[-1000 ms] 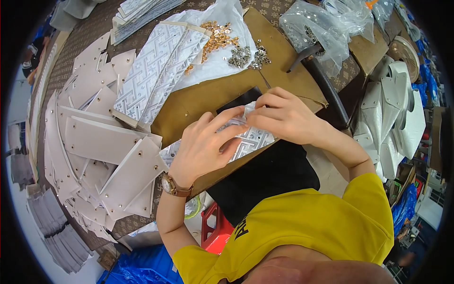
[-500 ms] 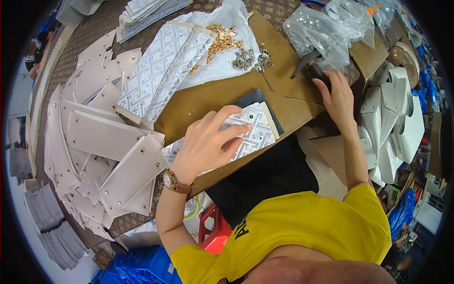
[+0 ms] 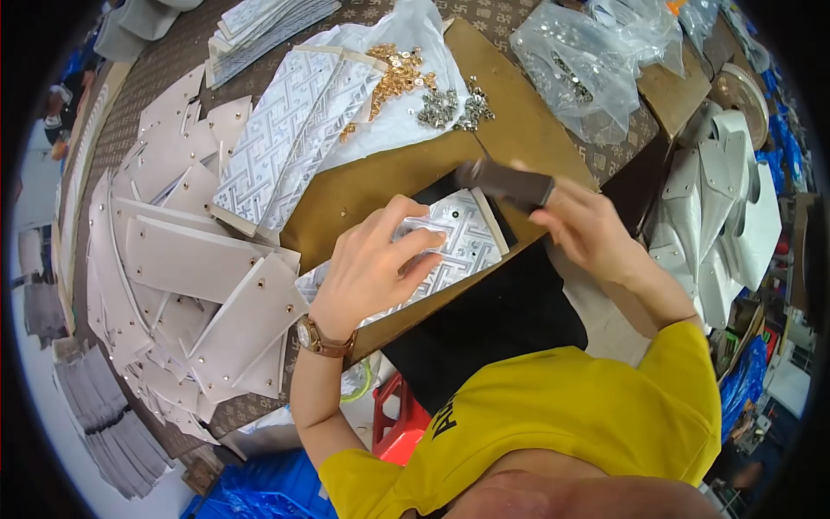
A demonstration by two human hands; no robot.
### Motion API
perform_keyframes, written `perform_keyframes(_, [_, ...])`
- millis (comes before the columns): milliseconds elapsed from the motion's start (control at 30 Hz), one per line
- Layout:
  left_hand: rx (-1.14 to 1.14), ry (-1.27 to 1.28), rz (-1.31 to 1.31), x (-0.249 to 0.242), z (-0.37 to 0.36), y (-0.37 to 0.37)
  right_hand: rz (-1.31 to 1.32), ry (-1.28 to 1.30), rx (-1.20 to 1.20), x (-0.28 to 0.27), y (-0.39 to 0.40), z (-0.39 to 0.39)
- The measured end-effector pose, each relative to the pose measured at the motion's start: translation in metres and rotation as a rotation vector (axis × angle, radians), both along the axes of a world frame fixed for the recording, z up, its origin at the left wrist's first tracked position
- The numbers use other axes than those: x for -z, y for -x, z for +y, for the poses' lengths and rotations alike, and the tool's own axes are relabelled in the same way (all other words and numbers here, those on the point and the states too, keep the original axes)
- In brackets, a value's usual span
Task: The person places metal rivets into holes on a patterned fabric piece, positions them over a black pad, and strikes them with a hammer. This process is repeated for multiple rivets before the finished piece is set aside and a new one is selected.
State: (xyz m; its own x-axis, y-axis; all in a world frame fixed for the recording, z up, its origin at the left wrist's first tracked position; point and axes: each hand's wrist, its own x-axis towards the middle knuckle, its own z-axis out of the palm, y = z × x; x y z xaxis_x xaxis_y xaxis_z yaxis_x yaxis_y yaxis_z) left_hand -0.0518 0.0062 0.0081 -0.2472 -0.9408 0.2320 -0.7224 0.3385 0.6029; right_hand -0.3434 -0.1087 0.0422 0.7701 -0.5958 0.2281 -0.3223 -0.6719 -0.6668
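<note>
My left hand [image 3: 367, 259] rests on a white-and-grey patterned panel [image 3: 462, 238], fingers apart and slightly bent. Small dark dots or holes show in the panel, and a cream strip edges its right end. Beneath it, a dark slab [image 3: 445, 186] lies on the brown board [image 3: 341, 203]. My right hand [image 3: 592, 229] is closed around a dark tool, apparently a hammer [image 3: 506, 183], held over the panel's upper right end. Motion blurs the hammer, and my fingers hide part of it.
Gold-coloured studs [image 3: 399, 73] and silver-coloured studs [image 3: 439, 108] lie in loose heaps beyond the panel. Studded pale pieces [image 3: 190, 251] pile up at left, with more patterned panels [image 3: 285, 130] beside them. A clear plastic bag [image 3: 579, 78] and silvery-white pieces [image 3: 713, 212] are at right.
My right hand has picked up the hammer beside the plastic bag and brought it left and nearer, over the patterned panel. My left hand stays on the panel.
</note>
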Motion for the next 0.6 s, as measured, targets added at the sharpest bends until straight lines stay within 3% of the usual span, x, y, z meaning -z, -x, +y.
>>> perform_keyframes(67, [-0.018,-0.035,0.03,0.001,0.006,0.002,0.069,-0.057,0.079,0.002,0.008,-0.007])
perform_keyframes(133, [-0.028,-0.035,0.04,0.002,0.008,0.002,0.037,0.137,0.345,0.009,0.016,-0.03])
perform_keyframes(267, [-0.044,-0.047,0.063,0.0,0.006,0.001,0.189,0.482,0.517,0.025,0.031,-0.064])
perform_keyframes(400, [-0.069,-0.069,0.107,0.0,0.007,0.001,-0.064,0.639,0.342,0.017,-0.021,-0.064])
perform_keyframes(467, [-0.118,-0.014,0.161,0.0,0.005,-0.002,-0.128,0.497,0.186,0.025,-0.058,-0.064])
perform_keyframes(600, [-0.298,0.029,0.21,-0.005,0.002,-0.016,-0.113,0.521,0.105,0.055,-0.126,-0.097])
